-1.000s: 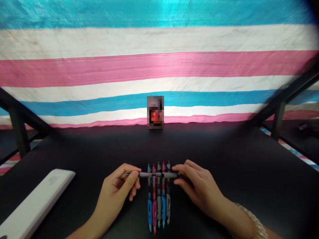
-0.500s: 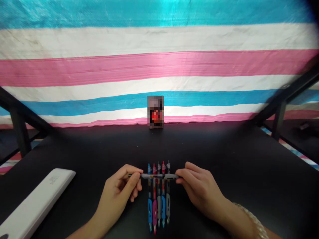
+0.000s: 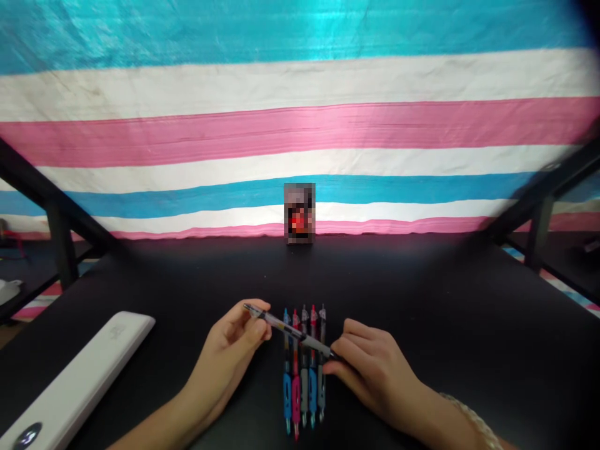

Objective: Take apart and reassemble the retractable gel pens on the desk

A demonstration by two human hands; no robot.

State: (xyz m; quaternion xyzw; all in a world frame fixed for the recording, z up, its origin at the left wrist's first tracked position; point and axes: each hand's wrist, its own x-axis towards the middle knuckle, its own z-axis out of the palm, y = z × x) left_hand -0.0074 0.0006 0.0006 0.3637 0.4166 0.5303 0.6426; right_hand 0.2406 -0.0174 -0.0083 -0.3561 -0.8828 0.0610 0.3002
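A slim pen with a clear barrel and grey grip (image 3: 290,329) is held aslant between my two hands, its left end higher. My left hand (image 3: 234,350) has its thumb and fingers closed about the push-button end. My right hand (image 3: 375,369) pinches the grip end, and its fingers hide the tip. Beneath the held pen, several pens lie side by side on the black table: a blue pen (image 3: 287,387), a pink pen (image 3: 295,400), a grey pen (image 3: 304,394), a red-topped pen with a blue grip (image 3: 312,390) and another grey pen (image 3: 321,387).
A long white case-like object (image 3: 89,375) lies at the left on the black table (image 3: 210,269). A small pixelated upright item (image 3: 300,214) stands at the back edge. Behind hangs a striped sheet (image 3: 300,128), with black frame bars (image 3: 65,244) at both sides.
The held pen has turned from level to aslant, its left end rising and its right end dropping. The view has shifted slightly, moving the table items to the right.
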